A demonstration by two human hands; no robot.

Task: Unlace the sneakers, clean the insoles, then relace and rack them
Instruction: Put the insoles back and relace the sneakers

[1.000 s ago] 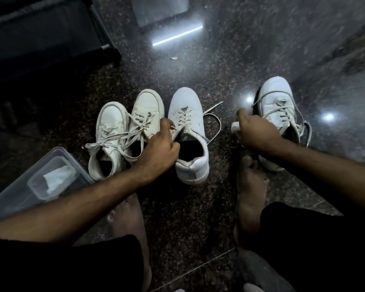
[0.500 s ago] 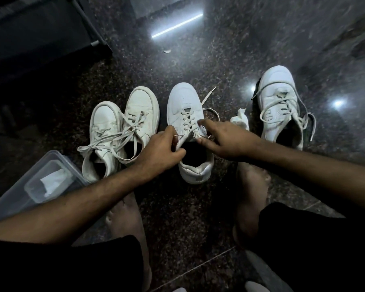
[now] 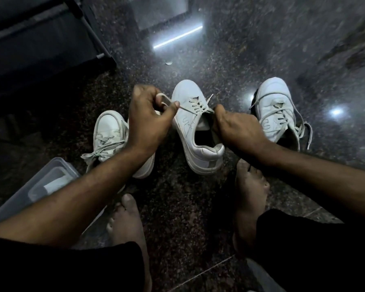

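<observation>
Left hand point(image 3: 148, 121) pinching lace point(image 3: 167, 100) of middle sneaker point(image 3: 198, 127); right hand point(image 3: 238, 129) gripping its collar, fingers curled.

floor point(image 3: 261, 49): polished speckled stone, super glossy, lamp glare all over | middle sneaker point(image 3: 190, 123): smooth white leather-look upper, matt-ish, flat woven cloth lace point(image 3: 195, 106) | sneaker right of it point(image 3: 276, 106): same smooth finish | box left of it point(image 3: 40, 186): clear, slightly frosted plastic
</observation>
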